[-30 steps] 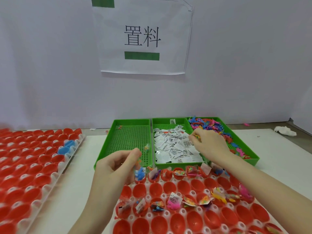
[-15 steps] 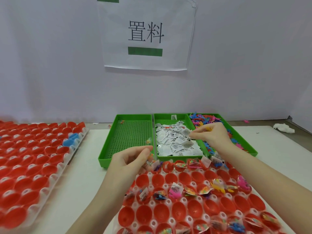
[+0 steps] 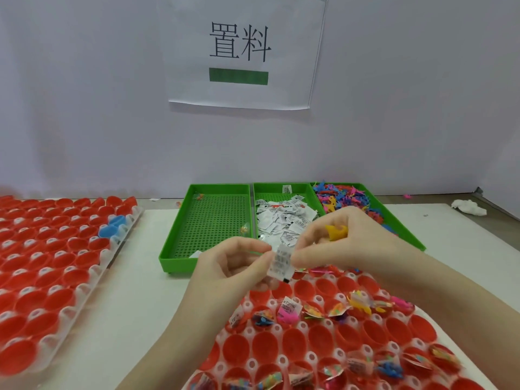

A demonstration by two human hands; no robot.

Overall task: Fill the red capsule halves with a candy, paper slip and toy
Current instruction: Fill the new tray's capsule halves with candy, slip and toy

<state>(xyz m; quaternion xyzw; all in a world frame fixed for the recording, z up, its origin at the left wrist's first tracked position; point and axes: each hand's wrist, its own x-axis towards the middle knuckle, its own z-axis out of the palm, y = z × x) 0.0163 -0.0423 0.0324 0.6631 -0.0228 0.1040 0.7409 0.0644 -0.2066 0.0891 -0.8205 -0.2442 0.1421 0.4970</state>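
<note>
At the far left we see a white holder tray point(image 3: 123, 232) packed with red capsule halves point(image 3: 59, 280), with a couple of blue halves point(image 3: 112, 229) among them near its right edge; none of these looks filled, so we take it for stock waiting its turn. Next comes the row of three green bins, set side by side at the back so each item type stays sorted and within reach. The left bin point(image 3: 174, 249) is nearly bare, with a few candies point(image 3: 244, 229) left on its mesh floor. The middle bin point(image 3: 281, 188) holds a heap of white paper slips point(image 3: 284, 218).

In front of it the two hands meet. Our left hand point(image 3: 233, 266) has its fingers curled, thumb and forefinger pinching the left edge of one paper slip point(image 3: 280, 261), while the right hand point(image 3: 346, 243) pinches the slip's other edge and also tucks a yellow toy point(image 3: 336, 231) under its curled fingers (both items gathered in one trip, we judge, to save reaching). The slip hangs just above the top row of the near tray point(image 3: 309, 357), where some red halves point(image 3: 319, 337) stand bare and others already carry their fill.

The right bin point(image 3: 405, 229) holds a jumble of coloured toys point(image 3: 346, 197), and a crumpled tissue point(image 3: 468, 207) lies on the table beyond it.
</note>
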